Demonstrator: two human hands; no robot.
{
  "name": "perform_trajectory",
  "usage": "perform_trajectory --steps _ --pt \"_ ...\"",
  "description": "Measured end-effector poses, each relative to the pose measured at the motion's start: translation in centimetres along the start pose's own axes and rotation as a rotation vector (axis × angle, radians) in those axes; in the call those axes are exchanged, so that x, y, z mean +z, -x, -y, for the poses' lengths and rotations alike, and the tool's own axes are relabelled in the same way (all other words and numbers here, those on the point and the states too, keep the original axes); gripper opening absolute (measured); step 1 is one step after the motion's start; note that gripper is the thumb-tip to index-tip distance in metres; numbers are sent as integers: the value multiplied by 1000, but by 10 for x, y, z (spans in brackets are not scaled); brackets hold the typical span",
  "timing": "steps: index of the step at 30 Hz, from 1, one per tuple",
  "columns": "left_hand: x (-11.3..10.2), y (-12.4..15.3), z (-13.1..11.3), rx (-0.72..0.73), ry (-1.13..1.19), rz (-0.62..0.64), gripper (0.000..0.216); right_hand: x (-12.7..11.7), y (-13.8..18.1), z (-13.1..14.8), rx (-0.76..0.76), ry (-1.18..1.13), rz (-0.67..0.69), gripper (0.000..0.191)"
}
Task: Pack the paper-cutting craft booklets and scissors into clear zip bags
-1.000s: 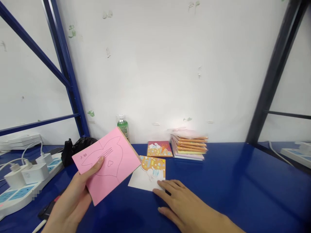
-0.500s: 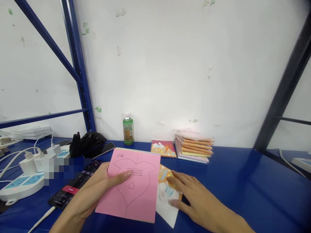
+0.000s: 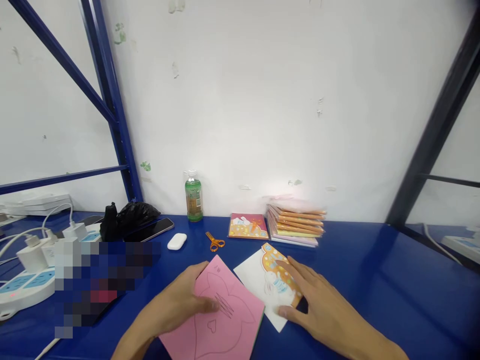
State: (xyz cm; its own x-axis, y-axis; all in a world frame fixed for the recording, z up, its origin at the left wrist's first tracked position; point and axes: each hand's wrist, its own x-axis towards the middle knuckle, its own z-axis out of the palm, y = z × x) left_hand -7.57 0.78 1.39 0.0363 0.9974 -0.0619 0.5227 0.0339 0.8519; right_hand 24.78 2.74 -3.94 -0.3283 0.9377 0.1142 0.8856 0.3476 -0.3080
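My left hand (image 3: 180, 305) rests flat on a pink paper pad (image 3: 225, 320) that lies on the blue table (image 3: 367, 280); a heart-like outline is drawn on the pad. Its fingers are stretched over the sheet. My right hand (image 3: 318, 305) lies open, fingers spread, on a white card with an orange cartoon cover (image 3: 272, 282) just right of the pad.
Small orange scissors (image 3: 215, 242), a white earbud case (image 3: 177, 241), a green bottle (image 3: 193, 196), a picture card (image 3: 248, 226) and a stack of coloured pads (image 3: 296, 226) stand near the wall. Phones, a black bag (image 3: 127, 217) and a power strip with chargers (image 3: 26, 270) fill the left.
The pink pad came down from my left hand's raised grip to lie flat on the table. My right hand slid the white card rightward and turned it.
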Motion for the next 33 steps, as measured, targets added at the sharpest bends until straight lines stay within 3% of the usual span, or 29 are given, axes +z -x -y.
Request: perform_trajectory --steps 3,6,11,15,24,28,33 --pt "3 -5 -2 9 -162 -30 46 2 1 0 -6 16 -40 77" --pt "0 -9 -3 40 -180 -34 40 3 2 -1 0 5 -77 69" --pt "-7 -14 4 59 -178 -64 26 5 5 -2 21 -2 -37 84" --pt "-11 -18 12 42 -187 -104 53 6 6 -1 22 -38 -37 86" --pt "-14 -14 16 60 -223 72 73 10 4 -4 7 -31 -109 69" --pt "-9 -10 11 103 -316 42 60 12 5 -5 -18 -33 -130 65" --pt "-17 -19 14 153 -350 -140 15 14 5 -6 -32 -43 -143 61"
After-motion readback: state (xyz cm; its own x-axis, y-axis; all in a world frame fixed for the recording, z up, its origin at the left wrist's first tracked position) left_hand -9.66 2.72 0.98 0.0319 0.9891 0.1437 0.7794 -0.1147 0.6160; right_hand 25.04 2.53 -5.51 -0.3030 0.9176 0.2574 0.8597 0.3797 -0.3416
